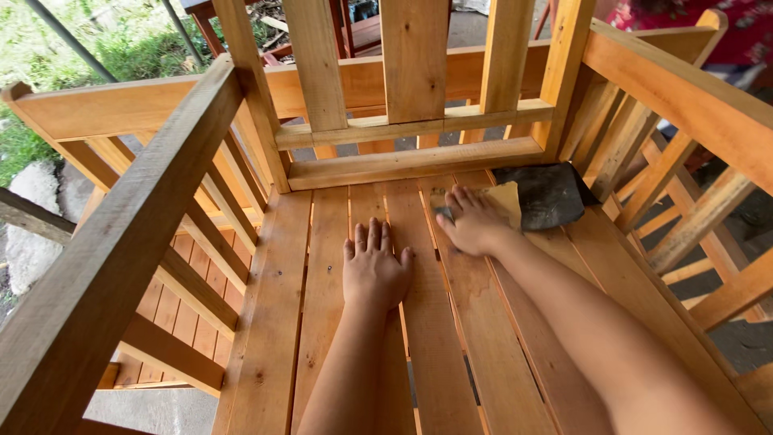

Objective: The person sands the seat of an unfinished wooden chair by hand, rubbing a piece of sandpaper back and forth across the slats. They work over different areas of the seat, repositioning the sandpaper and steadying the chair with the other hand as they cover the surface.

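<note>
Head view: the left hand lies flat, fingers spread and holding nothing, on the middle seat slats of an unfinished wooden chair. The right hand presses a folded sheet of sandpaper onto the slats at the seat's far right corner, its grip flattened over the tan fold while the dark side lies open towards the armrest post.

Risks, as I judge them: fingertips could slip into the gaps between slats, raw edges could give splinters, and a long stroke forward would knock knuckles on the back rail.

Room is tight ahead and right, boxed by rail and armrest; towards the body the slats run free.
</note>
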A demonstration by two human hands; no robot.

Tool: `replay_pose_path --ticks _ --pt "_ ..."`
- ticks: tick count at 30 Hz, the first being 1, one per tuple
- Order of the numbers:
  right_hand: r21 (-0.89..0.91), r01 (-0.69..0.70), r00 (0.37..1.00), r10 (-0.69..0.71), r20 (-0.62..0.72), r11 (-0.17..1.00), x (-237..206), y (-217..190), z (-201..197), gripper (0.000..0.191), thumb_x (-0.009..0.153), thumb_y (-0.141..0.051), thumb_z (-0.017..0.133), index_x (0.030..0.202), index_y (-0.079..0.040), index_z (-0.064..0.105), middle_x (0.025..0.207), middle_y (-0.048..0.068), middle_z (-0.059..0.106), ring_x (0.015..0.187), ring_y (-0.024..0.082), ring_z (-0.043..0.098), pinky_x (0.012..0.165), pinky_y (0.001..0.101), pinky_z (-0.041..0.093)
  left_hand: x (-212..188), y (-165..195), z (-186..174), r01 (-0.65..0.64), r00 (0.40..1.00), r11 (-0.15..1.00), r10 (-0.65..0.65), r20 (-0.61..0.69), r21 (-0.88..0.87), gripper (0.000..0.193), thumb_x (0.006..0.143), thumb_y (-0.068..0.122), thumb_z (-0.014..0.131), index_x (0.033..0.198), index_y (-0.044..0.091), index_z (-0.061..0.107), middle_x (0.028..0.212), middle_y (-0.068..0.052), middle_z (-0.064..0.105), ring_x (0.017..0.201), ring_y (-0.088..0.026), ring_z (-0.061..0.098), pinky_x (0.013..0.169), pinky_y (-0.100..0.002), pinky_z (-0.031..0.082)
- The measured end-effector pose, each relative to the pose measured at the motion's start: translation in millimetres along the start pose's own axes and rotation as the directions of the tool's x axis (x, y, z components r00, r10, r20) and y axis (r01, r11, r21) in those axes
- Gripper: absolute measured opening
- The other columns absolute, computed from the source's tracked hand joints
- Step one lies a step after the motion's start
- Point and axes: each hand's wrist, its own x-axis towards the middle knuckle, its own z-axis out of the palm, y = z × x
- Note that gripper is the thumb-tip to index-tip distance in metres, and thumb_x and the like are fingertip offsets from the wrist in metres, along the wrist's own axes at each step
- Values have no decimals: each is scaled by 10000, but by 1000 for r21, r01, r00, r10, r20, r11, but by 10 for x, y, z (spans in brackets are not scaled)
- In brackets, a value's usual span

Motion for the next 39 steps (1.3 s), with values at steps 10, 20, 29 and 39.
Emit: replay_pose_path --ticks 10,20,29,39 --pt "-59 102 994 -100 36 993 -741 -152 49 771 1052 -572 180 1626 -76 40 1705 174 -84 1575 313 -87 1260 426 -11 -17 28 -42 12 999 1000 -12 31 20 753 1014 545 263 1621 113 151 1709 -66 75 1572 -276 45 1256 -446 69" --pt "9 64 996 -64 65 998 -685 -99 -50 734 1031 -554 171 1635 -165 23 1706 109 -102 1571 280 -100 1254 434 -21 -9 38 -65 9 999 999 -11 37 51 751 1018 540 259 1616 102 139 1706 -72 80 1570 -286 41 1254 -448 66" --pt "121 -25 999 28 -23 992 23 -163 -69 715 1031 -558 209 1631 -173 147 1725 93 -10 1586 282 -17 1281 440 38 20 54 -84 2 1000 1000 -2 26 12 756 1013 538 276 1618 100 163 1710 -67 96 1570 -283 57 1258 -451 69" --pt "28 258 966 -259 6 966 -1339 -115 86 701 1039 -529 236 1628 -171 106 1721 49 -31 1582 217 -32 1261 398 2 3 79 -64 5 1000 999 -5 11 34 745 1014 538 267 1616 109 176 1704 -78 102 1567 -295 64 1250 -462 80"
